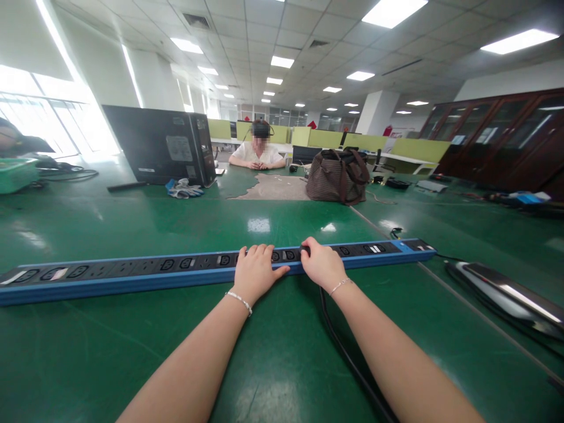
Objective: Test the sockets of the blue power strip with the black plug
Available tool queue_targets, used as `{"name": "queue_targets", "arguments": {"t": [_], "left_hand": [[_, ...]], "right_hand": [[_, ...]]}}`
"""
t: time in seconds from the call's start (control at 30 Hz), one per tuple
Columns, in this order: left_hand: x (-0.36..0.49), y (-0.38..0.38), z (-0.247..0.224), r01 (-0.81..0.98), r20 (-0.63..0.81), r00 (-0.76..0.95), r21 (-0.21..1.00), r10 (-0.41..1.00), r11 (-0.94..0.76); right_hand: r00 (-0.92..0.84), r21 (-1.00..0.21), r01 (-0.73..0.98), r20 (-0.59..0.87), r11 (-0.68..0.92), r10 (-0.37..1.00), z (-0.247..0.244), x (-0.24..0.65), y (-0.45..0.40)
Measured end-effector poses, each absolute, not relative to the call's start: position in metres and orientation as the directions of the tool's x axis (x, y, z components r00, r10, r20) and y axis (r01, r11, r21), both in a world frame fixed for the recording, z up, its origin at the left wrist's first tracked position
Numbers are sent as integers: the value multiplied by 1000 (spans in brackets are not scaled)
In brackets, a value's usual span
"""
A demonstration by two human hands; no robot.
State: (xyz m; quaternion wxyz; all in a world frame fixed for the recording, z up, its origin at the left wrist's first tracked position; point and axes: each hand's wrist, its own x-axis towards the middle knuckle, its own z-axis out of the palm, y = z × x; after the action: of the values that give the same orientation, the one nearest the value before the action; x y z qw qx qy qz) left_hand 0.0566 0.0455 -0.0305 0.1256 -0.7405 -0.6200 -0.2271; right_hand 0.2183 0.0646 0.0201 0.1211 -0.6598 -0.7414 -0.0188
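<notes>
A long blue power strip [171, 282] with a black socket face lies across the green table. My left hand [257, 271] rests on its middle, fingers over the far edge and thumb stretched toward the right. Just to the right, my right hand [323, 265] is closed round a black plug at one of the sockets; most of the plug is hidden by the fingers. From under this hand a black cable [337, 338] runs down toward the bottom edge. How deep the plug sits in the socket cannot be made out.
A black computer case [158, 144] and grey-blue gloves [184, 188] are at the back left. A brown bag [337, 176] stands behind the strip. A silver and black device [506, 294] lies at the right. Across the table sits a person [258, 151]. A green basket [17, 175] is far left.
</notes>
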Motion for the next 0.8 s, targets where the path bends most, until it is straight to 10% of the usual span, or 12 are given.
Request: {"name": "queue_targets", "arguments": {"t": [0.8], "left_hand": [[0, 35, -5, 989, 196, 117, 71, 974, -133]], "right_hand": [[-130, -90, 985, 160, 146, 979, 22, 216, 62]]}}
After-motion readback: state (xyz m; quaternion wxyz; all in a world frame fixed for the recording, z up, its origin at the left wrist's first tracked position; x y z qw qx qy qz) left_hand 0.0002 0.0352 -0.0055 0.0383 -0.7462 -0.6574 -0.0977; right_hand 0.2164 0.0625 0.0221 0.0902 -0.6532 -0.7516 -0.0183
